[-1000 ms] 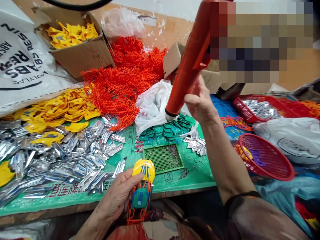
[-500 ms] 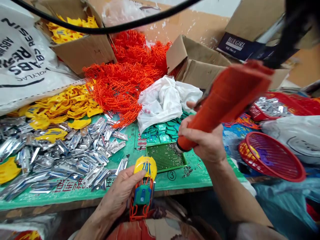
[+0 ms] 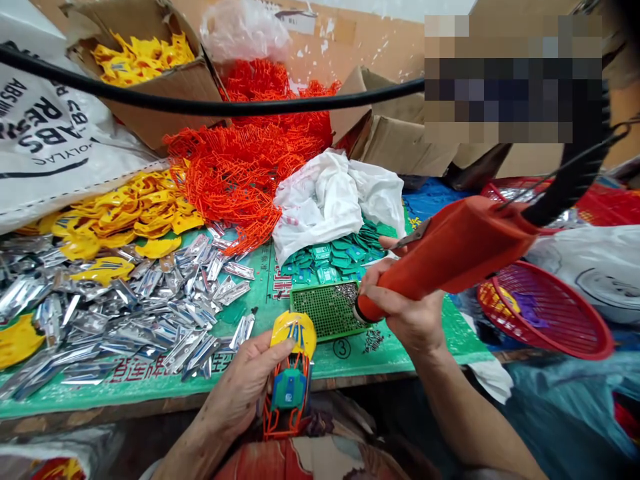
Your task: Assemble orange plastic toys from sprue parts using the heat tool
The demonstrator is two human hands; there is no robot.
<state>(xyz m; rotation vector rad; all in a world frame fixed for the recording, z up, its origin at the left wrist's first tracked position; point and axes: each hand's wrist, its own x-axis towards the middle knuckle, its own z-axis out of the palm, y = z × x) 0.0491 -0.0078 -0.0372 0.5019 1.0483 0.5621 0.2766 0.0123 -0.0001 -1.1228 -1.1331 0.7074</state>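
My left hand grips a toy vehicle near the table's front edge, thumb on its yellow nose; the body has an orange frame and a green middle piece. My right hand is wrapped round an orange-red electric screwdriver with a black cable at its rear end. The screwdriver's dark tip points down at the right end of a green perforated tray that holds many small screws. Whether the tip touches the screws I cannot tell. A lever runs along the screwdriver under my fingers.
Silver parts and yellow parts are heaped on the left. Behind lie orange frames, green pieces and a white bag. On the right stands a red basket. A black cable hangs across the back.
My right hand's screwdriver has tilted flatter, its rear end dropping, while its tip has moved slightly lower by the tray. The hanging cable has sunk. My left hand has hardly moved.
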